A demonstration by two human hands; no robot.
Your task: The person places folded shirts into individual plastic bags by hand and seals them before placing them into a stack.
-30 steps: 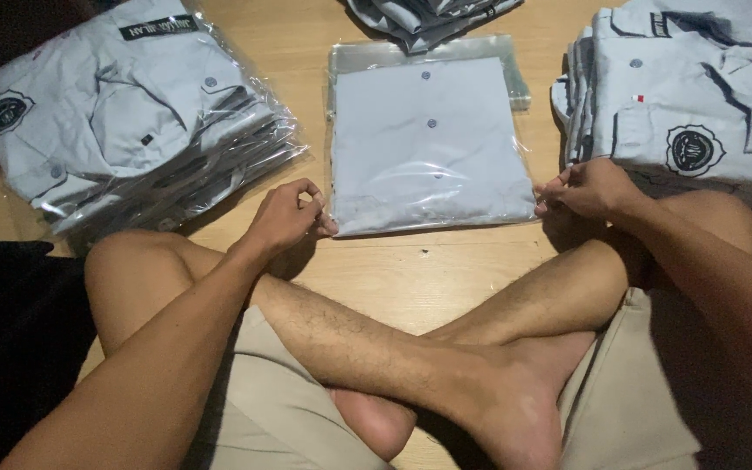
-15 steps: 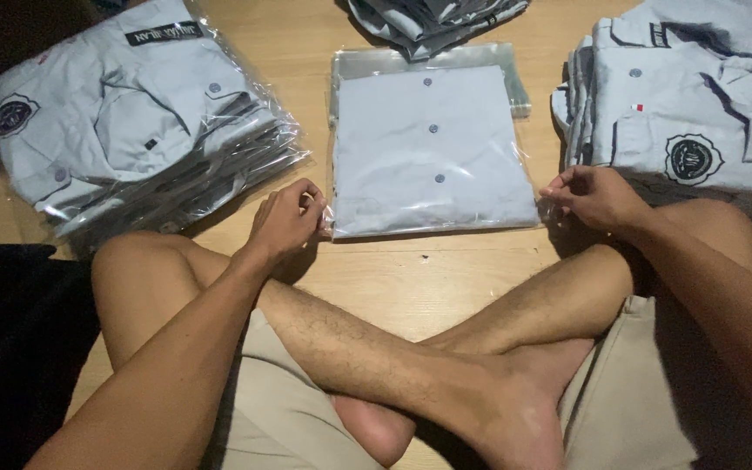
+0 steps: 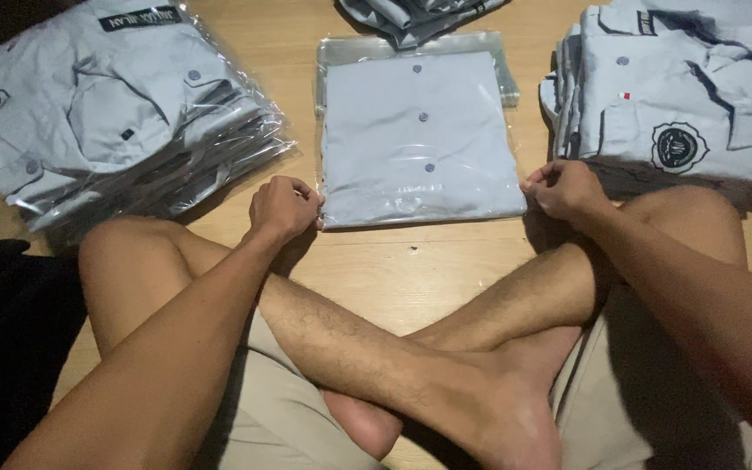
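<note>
At the centre of the frame a folded light-blue shirt (image 3: 419,130) lies button-side up inside a clear plastic bag (image 3: 332,70) on the wooden floor (image 3: 393,270). The left hand (image 3: 282,209) sits at the bag's lower left corner, its fingers (image 3: 306,193) curled and pinching the plastic edge. The right hand (image 3: 566,187) is at the lower right corner, fingers pressed together on that edge in the same way. The person sits cross-legged, bare legs (image 3: 411,348) crossing low in the frame just below the bag.

At upper left is a stack of bagged shirts (image 3: 106,113) with badge patches; at upper right is a stack of folded shirts without bags (image 3: 681,96); a further bundle of cloth (image 3: 411,17) shows at the top edge.

Judging by the matched grips, the step in hand is settling the shirt squarely in its bag. To do it well, both corners should be drawn with even tension, so the film lies flat and the shirt keeps its fold, and the pinch should take plastic only, not cloth.
</note>
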